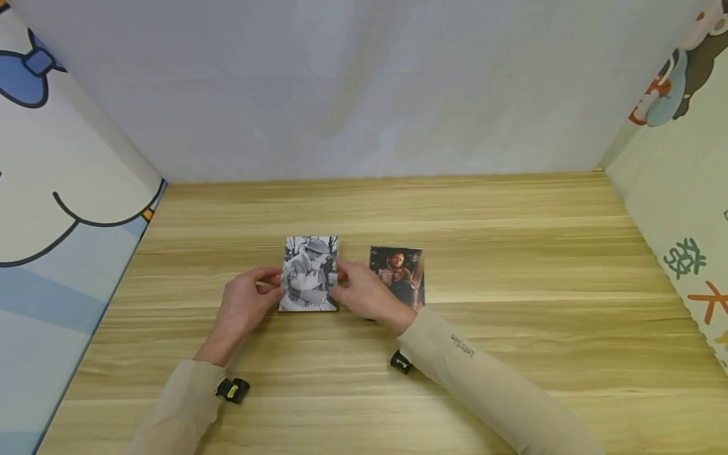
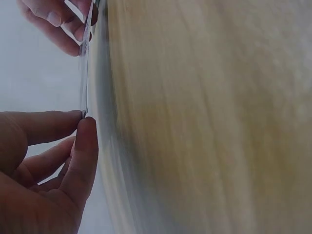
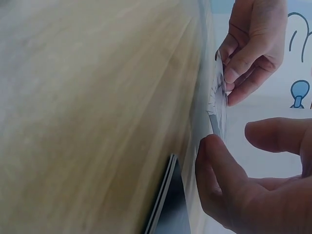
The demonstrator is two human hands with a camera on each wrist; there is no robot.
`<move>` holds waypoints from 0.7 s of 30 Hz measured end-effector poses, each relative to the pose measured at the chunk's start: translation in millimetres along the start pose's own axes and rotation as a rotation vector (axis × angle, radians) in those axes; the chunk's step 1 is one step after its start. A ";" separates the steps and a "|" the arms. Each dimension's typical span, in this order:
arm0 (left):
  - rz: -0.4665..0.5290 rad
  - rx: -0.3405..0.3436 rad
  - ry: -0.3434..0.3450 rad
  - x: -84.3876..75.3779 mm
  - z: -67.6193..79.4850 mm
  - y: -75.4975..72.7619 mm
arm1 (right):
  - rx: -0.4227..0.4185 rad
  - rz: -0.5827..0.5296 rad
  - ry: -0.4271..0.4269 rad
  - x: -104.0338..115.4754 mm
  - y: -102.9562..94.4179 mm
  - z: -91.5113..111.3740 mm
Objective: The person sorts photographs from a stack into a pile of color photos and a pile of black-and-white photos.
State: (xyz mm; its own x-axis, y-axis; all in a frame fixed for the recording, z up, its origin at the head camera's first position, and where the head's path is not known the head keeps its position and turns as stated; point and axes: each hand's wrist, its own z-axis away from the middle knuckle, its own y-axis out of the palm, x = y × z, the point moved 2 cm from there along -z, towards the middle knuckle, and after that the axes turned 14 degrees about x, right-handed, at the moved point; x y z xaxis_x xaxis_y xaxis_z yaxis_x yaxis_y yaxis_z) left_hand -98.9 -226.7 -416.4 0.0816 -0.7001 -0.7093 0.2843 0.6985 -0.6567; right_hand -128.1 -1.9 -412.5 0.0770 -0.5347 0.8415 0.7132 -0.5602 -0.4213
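A black-and-white photo card [image 1: 309, 275], showing a figure in a hat, is held upright toward the head camera, between both hands. My left hand [image 1: 248, 297] pinches its left edge between thumb and fingers; the left wrist view shows the thin card [image 2: 84, 83] edge-on in that grip. At the opposite edge is my right hand [image 1: 366, 292]. Its fingertips [image 3: 212, 141] touch the card's edge in the right wrist view, while the thumb stands away from it. Partly under the right wrist lies a dark colour photo card [image 1: 406, 272], its lower part hidden.
Both cards are over a wood-grain table [image 1: 512, 253]. A pale curtain [image 1: 364, 95] closes off the back, with printed panels at the left and right sides. Seen from the right wrist, the dark card's edge [image 3: 163, 195] shows more than one layer.
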 end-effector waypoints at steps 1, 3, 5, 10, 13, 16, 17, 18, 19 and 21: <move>-0.002 0.005 -0.004 0.6 -0.5 0.1 | 0.001 0.001 0.003 0.2 0.3 -0.6; -0.005 0.012 -0.010 1.5 -1.4 0.5 | 0.002 0.012 0.009 0.2 1.0 -1.9; -0.007 0.022 -0.019 2.8 -2.3 0.8 | 0.006 0.016 0.011 0.4 1.4 -3.0; -0.019 0.045 -0.044 4.9 -3.6 0.9 | 0.003 0.052 -0.010 0.8 1.3 -5.2; -0.028 0.055 -0.048 5.5 -4.0 1.0 | 0.001 0.057 -0.017 0.8 0.7 -5.7; -0.037 0.061 -0.048 6.4 -4.5 1.4 | 0.003 0.052 -0.014 0.7 0.5 -6.2; -0.038 0.062 -0.046 6.5 -4.5 1.5 | 0.002 0.049 -0.009 0.7 0.4 -6.2; -0.038 0.065 -0.046 6.6 -4.5 1.7 | 0.004 0.050 -0.006 0.8 0.4 -6.3; -0.038 0.067 -0.047 6.8 -4.4 1.7 | 0.005 0.049 -0.001 1.0 0.6 -6.4; -0.036 0.074 -0.051 6.5 -3.7 1.3 | 0.008 0.042 0.015 1.9 0.9 -5.7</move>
State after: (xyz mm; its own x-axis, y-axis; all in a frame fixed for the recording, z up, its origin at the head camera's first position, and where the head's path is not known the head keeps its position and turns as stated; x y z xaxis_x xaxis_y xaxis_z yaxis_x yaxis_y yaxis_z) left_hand -101.5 -229.8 -422.8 0.1180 -0.7328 -0.6701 0.3573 0.6610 -0.6599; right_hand -131.3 -7.1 -413.2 0.0967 -0.5668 0.8182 0.7149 -0.5324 -0.4533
